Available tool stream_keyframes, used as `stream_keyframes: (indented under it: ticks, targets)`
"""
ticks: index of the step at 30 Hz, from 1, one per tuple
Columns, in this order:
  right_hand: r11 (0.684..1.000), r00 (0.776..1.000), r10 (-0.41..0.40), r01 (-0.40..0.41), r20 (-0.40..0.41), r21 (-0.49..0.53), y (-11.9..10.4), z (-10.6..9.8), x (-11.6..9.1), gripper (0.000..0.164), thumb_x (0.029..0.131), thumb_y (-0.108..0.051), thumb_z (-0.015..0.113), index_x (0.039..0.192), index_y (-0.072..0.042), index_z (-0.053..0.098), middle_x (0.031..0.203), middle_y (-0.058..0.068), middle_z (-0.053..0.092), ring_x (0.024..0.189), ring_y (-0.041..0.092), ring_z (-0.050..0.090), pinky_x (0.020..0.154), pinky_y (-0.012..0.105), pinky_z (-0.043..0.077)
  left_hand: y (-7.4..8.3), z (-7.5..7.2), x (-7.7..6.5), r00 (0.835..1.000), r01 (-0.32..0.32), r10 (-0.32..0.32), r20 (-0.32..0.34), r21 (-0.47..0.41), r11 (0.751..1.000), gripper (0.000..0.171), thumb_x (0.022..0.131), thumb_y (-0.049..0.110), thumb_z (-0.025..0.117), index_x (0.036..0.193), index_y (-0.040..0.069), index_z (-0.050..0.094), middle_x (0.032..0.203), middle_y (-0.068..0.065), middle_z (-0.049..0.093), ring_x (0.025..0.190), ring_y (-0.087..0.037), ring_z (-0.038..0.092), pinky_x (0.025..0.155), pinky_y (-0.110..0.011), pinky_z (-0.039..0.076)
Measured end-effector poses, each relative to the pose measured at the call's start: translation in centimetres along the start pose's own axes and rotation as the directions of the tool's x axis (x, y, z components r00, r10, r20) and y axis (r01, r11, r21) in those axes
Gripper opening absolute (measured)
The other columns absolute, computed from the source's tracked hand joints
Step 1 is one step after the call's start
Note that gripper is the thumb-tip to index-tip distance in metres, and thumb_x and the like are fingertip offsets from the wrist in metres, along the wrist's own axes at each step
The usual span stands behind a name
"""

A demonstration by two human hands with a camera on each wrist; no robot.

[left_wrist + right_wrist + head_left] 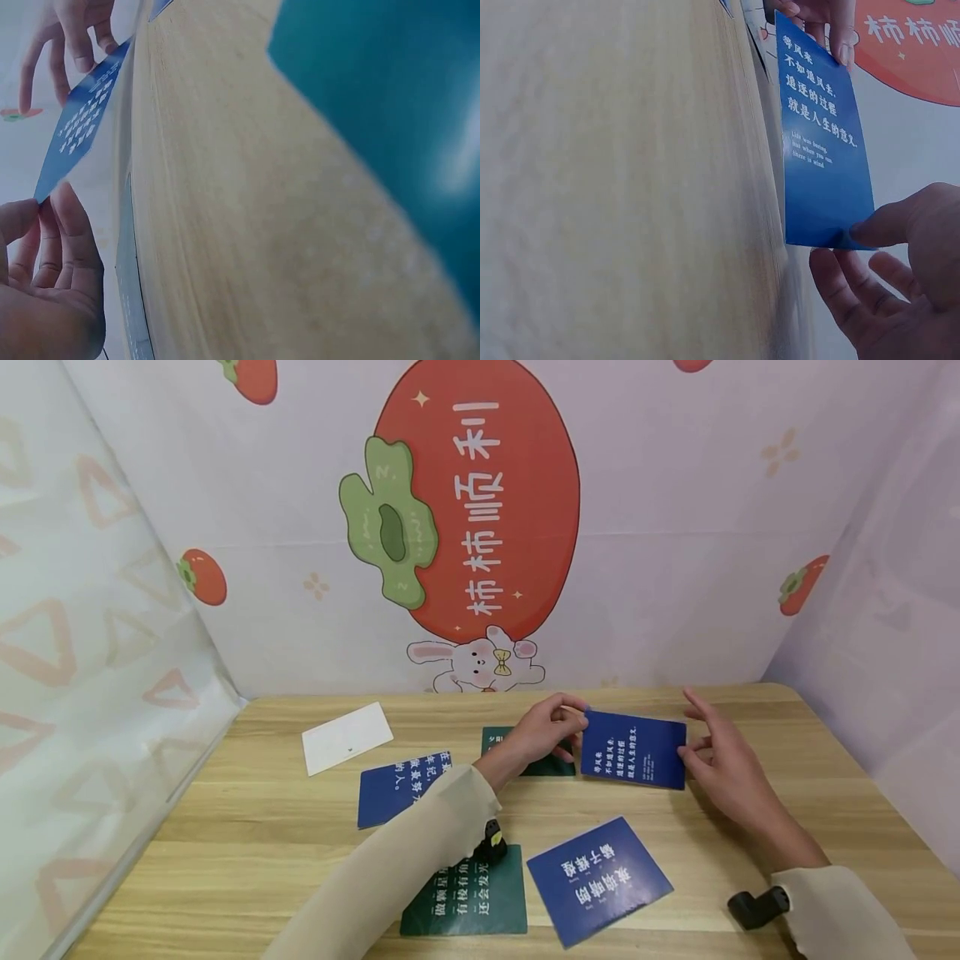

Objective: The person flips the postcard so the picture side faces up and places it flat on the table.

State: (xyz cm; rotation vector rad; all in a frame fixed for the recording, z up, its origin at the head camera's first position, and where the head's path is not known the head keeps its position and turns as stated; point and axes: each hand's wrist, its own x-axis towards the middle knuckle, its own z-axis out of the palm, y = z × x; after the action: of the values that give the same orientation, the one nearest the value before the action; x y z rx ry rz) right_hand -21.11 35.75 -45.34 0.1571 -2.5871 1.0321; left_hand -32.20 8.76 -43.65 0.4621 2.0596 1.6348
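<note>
A dark blue card [633, 748] with white lettering is held up between both hands over the back right of the table. My left hand [536, 728] pinches its left edge between thumb and fingers. At the opposite edge my right hand [726, 767] has the card's corner between thumb and fingertips, as the right wrist view of the card [821, 157] shows. The right index finger points up, off the card. Partly hidden behind the left hand lies a dark green card [551, 767]. Nearer to me, another blue card [600, 882] rests at a slant on the wood.
A white card [347, 738] lies at the back left of the wooden table [225, 852]. Beside it is a blue card [386, 792], partly covered by the left sleeve [405, 860]. A green card [480, 897] lies under that forearm. A printed cloth [660, 535] hangs behind the table.
</note>
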Motion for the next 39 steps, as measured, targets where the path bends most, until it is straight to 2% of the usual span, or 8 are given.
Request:
stream_keyframes:
  ticks: [4,7,10,11,17,26,31,39]
  targets:
    - [1.000,1.000,0.005,-0.006,-0.008,-0.017,-0.3,0.0,0.1,0.092,0.098,0.012,0.068,0.174,-0.014,0.022,0.155,0.037,0.046,0.107,0.046,0.066,0.074,0.012,0.052,-0.1,-0.2,0.0,1.000,-0.003,0.004,0.030,-0.015,1.000,0.032,0.108,0.014,0.070,0.140,0.014,0.065,0.108,-0.004,0.072,0.084,-0.015,0.072,0.066,-0.029,0.066]
    - [0.999,1.000,0.021,-0.022,-0.014,-0.029,-0.5,0.1,0.1,0.090,0.100,0.009,0.068,0.174,-0.013,0.022,0.157,0.036,0.043,0.116,0.050,0.063,0.083,0.038,0.065,-0.1,-0.3,-0.1,0.999,0.001,0.000,0.040,-0.016,1.000,0.034,0.104,0.010,0.074,0.138,0.013,0.067,0.109,-0.003,0.069,0.083,-0.016,0.073,0.066,-0.029,0.065]
    - [0.999,0.999,0.034,-0.035,-0.014,-0.024,-0.8,0.2,0.1,0.087,0.103,0.005,0.066,0.175,-0.014,0.021,0.159,0.036,0.042,0.126,0.056,0.058,0.093,0.069,0.060,0.0,-0.6,-0.4,0.999,0.015,-0.016,0.050,0.010,1.000,0.033,0.102,0.013,0.078,0.133,0.017,0.069,0.104,-0.002,0.067,0.079,-0.015,0.072,0.064,-0.029,0.065]
    - [0.999,0.999,0.034,-0.035,-0.011,-0.013,-0.9,0.2,0.1,0.087,0.103,0.004,0.066,0.175,-0.014,0.020,0.159,0.036,0.042,0.128,0.058,0.056,0.095,0.073,0.056,0.0,-0.8,-0.5,0.998,0.023,-0.024,0.053,0.024,0.999,0.033,0.102,0.016,0.079,0.133,0.018,0.069,0.102,-0.002,0.067,0.076,-0.015,0.071,0.064,-0.029,0.065]
    - [0.999,0.999,0.034,-0.035,0.022,0.032,-1.3,0.3,0.1,0.087,0.106,-0.001,0.064,0.176,-0.019,0.016,0.159,0.037,0.045,0.137,0.060,0.050,0.102,0.076,0.051,0.7,-3.1,-1.1,0.999,0.031,-0.029,-0.023,0.105,0.994,0.034,0.104,0.040,0.076,0.131,0.022,0.069,0.088,-0.008,0.065,0.064,-0.016,0.063,0.063,-0.030,0.065]
    - [0.999,0.991,0.034,-0.032,0.126,-0.017,-1.9,0.5,0.1,0.081,0.105,-0.001,0.066,0.174,-0.009,0.022,0.159,0.038,0.045,0.139,0.061,0.048,0.105,0.078,0.048,0.0,-7.2,-1.9,0.994,0.041,-0.032,-0.103,0.087,0.995,0.031,0.107,0.032,0.073,0.134,0.018,0.069,0.091,-0.012,0.067,0.067,-0.015,0.066,0.066,-0.024,0.063]
    - [0.998,0.981,0.005,0.008,0.194,-0.068,-2.1,0.7,0.3,0.082,0.103,-0.007,0.073,0.172,-0.007,0.028,0.160,0.037,0.046,0.141,0.061,0.047,0.109,0.079,0.044,-0.8,-8.1,-2.4,0.992,0.045,-0.034,-0.124,0.087,0.995,0.027,0.108,0.029,0.071,0.132,0.017,0.069,0.096,-0.017,0.069,0.069,-0.016,0.065,0.064,-0.022,0.062]
    - [0.980,0.937,-0.003,0.072,0.350,-0.184,-2.1,1.1,0.0,0.083,0.099,-0.029,0.081,0.167,-0.005,0.040,0.162,0.035,0.047,0.147,0.060,0.042,0.116,0.081,0.034,-1.4,-9.4,-3.1,0.987,0.057,-0.042,-0.157,0.096,0.994,0.028,0.109,0.028,0.069,0.132,0.013,0.070,0.098,-0.015,0.070,0.070,-0.017,0.064,0.063,-0.021,0.061]
